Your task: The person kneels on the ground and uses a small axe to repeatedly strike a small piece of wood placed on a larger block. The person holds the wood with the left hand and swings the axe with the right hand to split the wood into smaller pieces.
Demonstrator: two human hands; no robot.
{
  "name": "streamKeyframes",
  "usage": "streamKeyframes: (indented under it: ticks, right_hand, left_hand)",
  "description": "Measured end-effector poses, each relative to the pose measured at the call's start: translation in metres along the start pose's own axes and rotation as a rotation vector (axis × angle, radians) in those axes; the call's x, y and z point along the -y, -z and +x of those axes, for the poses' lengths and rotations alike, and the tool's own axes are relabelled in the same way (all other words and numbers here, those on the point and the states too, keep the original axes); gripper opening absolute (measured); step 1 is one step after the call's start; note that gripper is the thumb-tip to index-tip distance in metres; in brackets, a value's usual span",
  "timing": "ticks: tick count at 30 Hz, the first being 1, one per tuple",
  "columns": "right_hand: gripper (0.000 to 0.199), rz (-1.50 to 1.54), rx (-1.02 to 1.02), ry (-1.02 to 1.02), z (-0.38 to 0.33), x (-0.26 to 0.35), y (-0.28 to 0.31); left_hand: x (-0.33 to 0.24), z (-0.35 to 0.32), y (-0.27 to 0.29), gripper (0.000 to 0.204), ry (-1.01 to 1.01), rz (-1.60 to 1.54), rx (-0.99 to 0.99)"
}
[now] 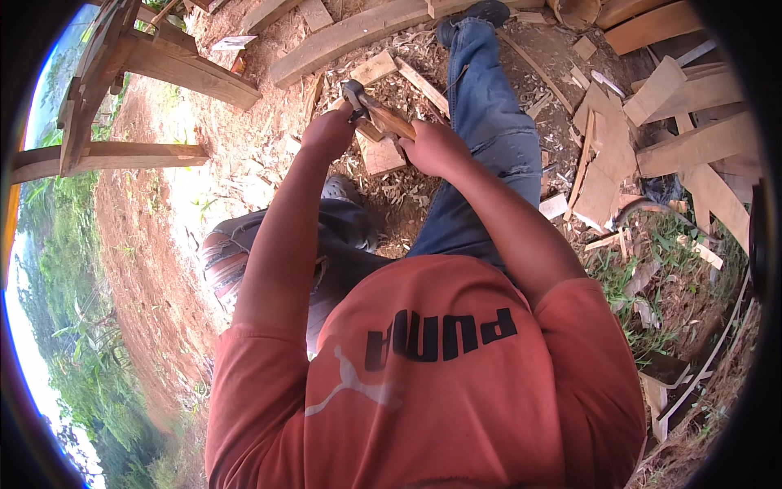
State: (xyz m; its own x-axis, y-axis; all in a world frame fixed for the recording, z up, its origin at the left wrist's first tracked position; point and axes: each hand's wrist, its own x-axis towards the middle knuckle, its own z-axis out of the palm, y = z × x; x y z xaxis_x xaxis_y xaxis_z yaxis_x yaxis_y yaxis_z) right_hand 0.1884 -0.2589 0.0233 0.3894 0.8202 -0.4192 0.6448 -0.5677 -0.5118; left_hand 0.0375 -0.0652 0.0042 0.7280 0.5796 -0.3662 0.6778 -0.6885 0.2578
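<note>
My right hand point(437, 150) is closed round the wooden handle of a hammer point(389, 120). The tool's dark metal head points away to the upper left, right beside my left hand point(329, 133). That left hand is closed too, its fingers curled next to the metal head, and what it grips is mostly hidden. Just below the handle sits a light wood block point(381, 156), between my legs. Wood chips lie thickly on the ground around it.
A long curved beam point(350, 42) lies beyond my hands. Offcuts and planks point(692, 147) are heaped on the right. At left, a wooden frame point(122, 155) juts in. My jeans-clad leg point(497, 122) stretches forward. Bare earth point(147, 269) slopes toward green plants.
</note>
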Motion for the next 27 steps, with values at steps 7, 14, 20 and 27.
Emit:
streamKeyframes:
  ticks: [7, 14, 20, 27]
  right_hand:
    - [0.048, -0.002, 0.065, -0.02, -0.003, 0.0, 0.002]
    - [0.048, 0.096, 0.02, -0.059, 0.002, -0.006, -0.006]
    - [0.048, 0.144, -0.024, -0.051, -0.004, 0.0, -0.004]
    - [0.047, 0.145, -0.042, -0.048, 0.0, 0.002, -0.006]
  left_hand:
    - [0.003, 0.006, 0.004, 0.035, 0.019, 0.052, 0.031]
    - [-0.004, 0.004, 0.011, 0.037, 0.029, 0.055, 0.043]
    - [0.0, 0.003, 0.007, 0.035, 0.001, 0.047, 0.025]
    - [0.003, -0.001, 0.005, 0.036, 0.009, 0.046, 0.014]
